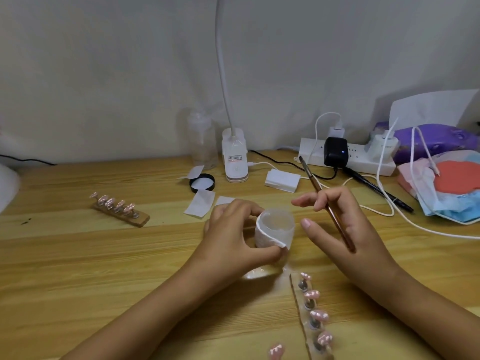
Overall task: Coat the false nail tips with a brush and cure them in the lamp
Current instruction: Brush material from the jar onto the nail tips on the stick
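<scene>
My left hand (233, 235) grips a small clear jar (276, 229) wrapped in a white pad, held just above the wooden table (78, 255). My right hand (340, 224) holds a thin brown brush (326, 203) between its fingers, bristle end pointing up and away, thumb reaching toward the jar. A wooden strip with several pink nail tips (315, 318) lies near the front, right of centre. One loose pink tip (276, 351) lies beside it. A second strip of pink tips (118, 209) sits at the left. The white curing lamp (7, 185) shows only partly at the far left edge.
A white clip-on desk lamp (235, 157), a clear bottle (201, 141), a black jar lid (202, 182) and white pads (200, 203) stand at the back. A power strip (363, 159), cables, a black pen (376, 188), face masks (441, 188) and a purple tissue pack (436, 141) crowd the right.
</scene>
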`<action>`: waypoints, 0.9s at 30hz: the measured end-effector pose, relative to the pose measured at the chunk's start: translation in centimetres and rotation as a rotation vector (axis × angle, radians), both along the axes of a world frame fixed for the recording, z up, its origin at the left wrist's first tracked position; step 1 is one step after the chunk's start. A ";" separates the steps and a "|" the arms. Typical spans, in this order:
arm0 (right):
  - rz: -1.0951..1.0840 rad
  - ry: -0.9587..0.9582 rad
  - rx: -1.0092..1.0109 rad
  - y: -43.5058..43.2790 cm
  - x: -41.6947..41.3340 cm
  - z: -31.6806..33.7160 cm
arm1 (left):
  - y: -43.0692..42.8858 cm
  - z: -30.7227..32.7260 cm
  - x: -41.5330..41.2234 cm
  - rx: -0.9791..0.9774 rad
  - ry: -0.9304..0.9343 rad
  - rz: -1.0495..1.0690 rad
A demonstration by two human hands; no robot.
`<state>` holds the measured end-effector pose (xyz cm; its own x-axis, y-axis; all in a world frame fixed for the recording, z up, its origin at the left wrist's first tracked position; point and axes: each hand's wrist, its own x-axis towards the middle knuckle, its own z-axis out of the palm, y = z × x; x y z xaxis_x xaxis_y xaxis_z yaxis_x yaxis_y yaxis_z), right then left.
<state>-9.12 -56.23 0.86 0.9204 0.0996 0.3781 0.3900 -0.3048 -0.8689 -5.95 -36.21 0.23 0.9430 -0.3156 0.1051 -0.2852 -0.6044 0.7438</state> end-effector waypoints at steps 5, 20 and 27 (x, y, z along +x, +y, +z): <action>-0.003 0.007 -0.028 -0.3 0.1 -0.1 | 0.6 0.4 0.2 0.188 -0.132 -0.033; -0.004 0.028 0.045 -0.2 -0.3 1.5 | 0.9 -0.1 0.0 0.240 -0.134 -0.047; 0.043 0.026 0.024 -1.2 -0.7 5.1 | 1.4 0.5 0.2 0.304 -0.037 -0.116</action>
<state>-9.84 -57.45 6.01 0.9252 0.1304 0.3565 0.3790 -0.2670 -0.8860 -5.77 -34.83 0.76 0.8961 -0.4432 0.0235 -0.3891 -0.7589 0.5222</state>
